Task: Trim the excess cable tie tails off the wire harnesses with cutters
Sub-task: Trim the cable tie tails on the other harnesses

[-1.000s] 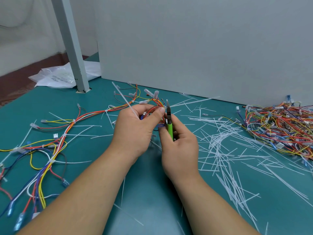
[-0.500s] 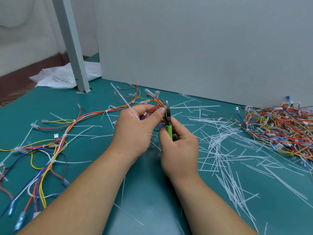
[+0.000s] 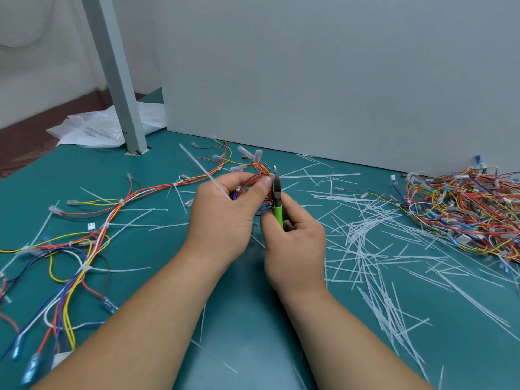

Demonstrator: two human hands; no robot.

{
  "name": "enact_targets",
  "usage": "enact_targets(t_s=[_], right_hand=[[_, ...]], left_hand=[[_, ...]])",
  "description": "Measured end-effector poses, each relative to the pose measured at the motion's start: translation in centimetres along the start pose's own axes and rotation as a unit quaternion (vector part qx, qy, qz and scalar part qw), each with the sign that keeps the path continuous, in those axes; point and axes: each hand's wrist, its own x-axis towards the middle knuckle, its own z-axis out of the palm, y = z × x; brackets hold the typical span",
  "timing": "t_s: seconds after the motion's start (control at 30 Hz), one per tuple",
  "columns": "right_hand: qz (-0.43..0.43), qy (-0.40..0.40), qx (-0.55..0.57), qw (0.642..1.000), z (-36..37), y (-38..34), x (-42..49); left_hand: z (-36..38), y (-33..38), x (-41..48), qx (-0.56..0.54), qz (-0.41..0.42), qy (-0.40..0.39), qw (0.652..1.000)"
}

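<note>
Head view: grey panel (image 3: 337,80) beyond hands, tabletop (image 3: 247,305) open between forearms; left hand (image 3: 222,220) grips multicoloured harness (image 3: 259,170), white tie tail (image 3: 199,167) protruding; right hand (image 3: 295,246) holds green-handled cutters (image 3: 278,209).

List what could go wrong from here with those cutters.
1. The cutters in the right hand stand close against the coloured wires of the wire harness. A blade could nick a wire instead of a tie.
2. The left hand, which grips the harness, has its thumb tip right beside the blades and could be pinched.
</note>
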Motion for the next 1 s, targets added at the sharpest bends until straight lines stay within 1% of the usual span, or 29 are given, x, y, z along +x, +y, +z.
enact_targets(t_s=[0.2,0.6,1.0], right_hand=[[0.004,-0.007,0.008,1.000,-0.11,0.08,0.00],[0.010,-0.017,0.022,1.000,-0.07,-0.30,0.02],[0.021,-0.008,0.034,0.999,0.06,-0.25,0.05]], left_hand=[[0.21,-0.08,-0.20,0.028,0.039,-0.004,0.999],[0.78,-0.24,-0.70,-0.016,0.035,0.003,0.999],[0.90,-0.19,-0.77,-0.028,0.024,0.003,0.999]])
